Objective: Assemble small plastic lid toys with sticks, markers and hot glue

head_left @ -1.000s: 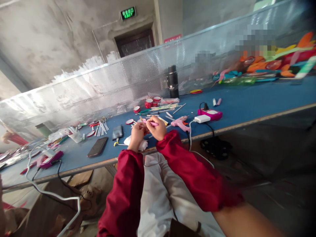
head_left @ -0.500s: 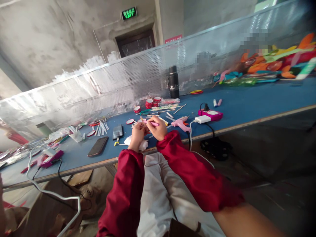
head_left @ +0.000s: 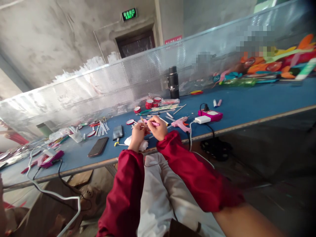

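Above the blue table's front edge, my two hands meet with fingertips close together. My right hand (head_left: pixel 159 129) is closed around a slim pink pen-like tool (head_left: pixel 155 123), which points left. In my left hand (head_left: pixel 137 134) the fingers pinch a thin tan stick (head_left: pixel 142 119) that sticks up past the fingertips; its lower part is hidden. Below the hands lies a crumpled white wrap (head_left: pixel 143 145). Just right of my right hand, a pink glue gun (head_left: pixel 181 124) rests on the table.
Left of my hands lie a phone (head_left: pixel 98 146) and a dark device (head_left: pixel 118 131) with a cable. Behind stand red rolls (head_left: pixel 149 104) and a black thermos (head_left: pixel 173 83). Purple power strips (head_left: pixel 215 115) sit right and left, with cords over the edge. A perforated screen (head_left: pixel 118 79) backs the table.
The tan stick in my left hand has tilted slightly more upright. Both hands and the pink tool stay almost in the same place.
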A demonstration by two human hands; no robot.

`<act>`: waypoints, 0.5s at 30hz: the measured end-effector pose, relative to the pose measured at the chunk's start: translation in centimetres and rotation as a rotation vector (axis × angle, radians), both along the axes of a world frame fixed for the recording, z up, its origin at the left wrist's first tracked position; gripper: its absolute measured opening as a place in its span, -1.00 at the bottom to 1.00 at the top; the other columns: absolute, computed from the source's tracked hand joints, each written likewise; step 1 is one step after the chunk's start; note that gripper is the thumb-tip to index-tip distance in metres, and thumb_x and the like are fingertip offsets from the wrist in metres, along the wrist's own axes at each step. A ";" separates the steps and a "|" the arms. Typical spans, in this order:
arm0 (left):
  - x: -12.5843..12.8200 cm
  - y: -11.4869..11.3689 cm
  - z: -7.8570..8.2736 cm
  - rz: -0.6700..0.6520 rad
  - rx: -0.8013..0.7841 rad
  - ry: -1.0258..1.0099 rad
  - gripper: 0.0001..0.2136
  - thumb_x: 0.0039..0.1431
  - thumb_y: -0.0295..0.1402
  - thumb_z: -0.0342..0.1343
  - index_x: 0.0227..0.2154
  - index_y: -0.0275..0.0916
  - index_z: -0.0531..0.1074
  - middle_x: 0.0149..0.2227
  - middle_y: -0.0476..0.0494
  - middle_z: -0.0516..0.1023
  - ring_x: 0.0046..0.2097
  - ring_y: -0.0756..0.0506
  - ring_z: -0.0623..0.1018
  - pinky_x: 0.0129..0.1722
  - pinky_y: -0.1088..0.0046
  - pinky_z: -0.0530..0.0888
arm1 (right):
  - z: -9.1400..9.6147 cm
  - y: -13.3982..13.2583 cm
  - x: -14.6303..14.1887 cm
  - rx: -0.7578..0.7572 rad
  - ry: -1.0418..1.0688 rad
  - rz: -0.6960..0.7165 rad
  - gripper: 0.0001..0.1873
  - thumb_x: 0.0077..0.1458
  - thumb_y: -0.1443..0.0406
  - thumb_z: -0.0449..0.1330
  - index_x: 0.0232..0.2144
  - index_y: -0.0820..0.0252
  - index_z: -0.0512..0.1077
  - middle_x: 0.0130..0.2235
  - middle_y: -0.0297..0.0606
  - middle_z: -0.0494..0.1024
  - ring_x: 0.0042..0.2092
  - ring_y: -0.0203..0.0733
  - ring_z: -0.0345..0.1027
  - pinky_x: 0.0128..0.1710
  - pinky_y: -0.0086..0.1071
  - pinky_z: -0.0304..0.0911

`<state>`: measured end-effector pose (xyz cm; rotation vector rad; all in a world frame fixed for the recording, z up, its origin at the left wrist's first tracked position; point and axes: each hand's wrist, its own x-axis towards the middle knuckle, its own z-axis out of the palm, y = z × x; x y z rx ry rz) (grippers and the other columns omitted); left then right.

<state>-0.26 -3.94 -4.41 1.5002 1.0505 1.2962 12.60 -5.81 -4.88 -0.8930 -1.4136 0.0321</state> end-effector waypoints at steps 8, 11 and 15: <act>0.0 0.0 -0.1 -0.012 0.009 -0.011 -0.96 0.14 -0.43 0.14 -0.41 -0.22 0.42 -0.54 -0.02 0.54 -0.51 -0.03 0.55 -0.50 0.54 0.36 | 0.0 -0.1 0.0 -0.007 0.001 0.003 -0.80 0.21 0.15 0.10 -0.44 0.04 0.32 -0.42 -0.31 0.54 -0.38 -0.15 0.40 -0.35 -0.35 0.23; 0.1 -0.1 0.1 -0.002 0.002 -0.006 -0.94 0.14 -0.41 0.15 -0.43 -0.22 0.41 -0.56 -0.01 0.52 -0.51 -0.04 0.54 -0.49 0.52 0.37 | 0.0 0.0 0.0 0.000 -0.029 0.016 -0.81 0.21 0.14 0.11 -0.43 0.04 0.33 -0.41 -0.30 0.55 -0.38 -0.15 0.40 -0.35 -0.34 0.22; 0.1 -0.3 0.3 0.009 -0.005 0.009 -0.93 0.13 -0.42 0.15 -0.44 -0.21 0.40 -0.55 -0.02 0.54 -0.50 -0.04 0.55 -0.47 0.51 0.37 | 0.0 0.0 0.0 0.016 0.004 0.009 -0.82 0.22 0.17 0.10 -0.42 0.04 0.32 -0.42 -0.31 0.54 -0.39 -0.16 0.40 -0.34 -0.35 0.23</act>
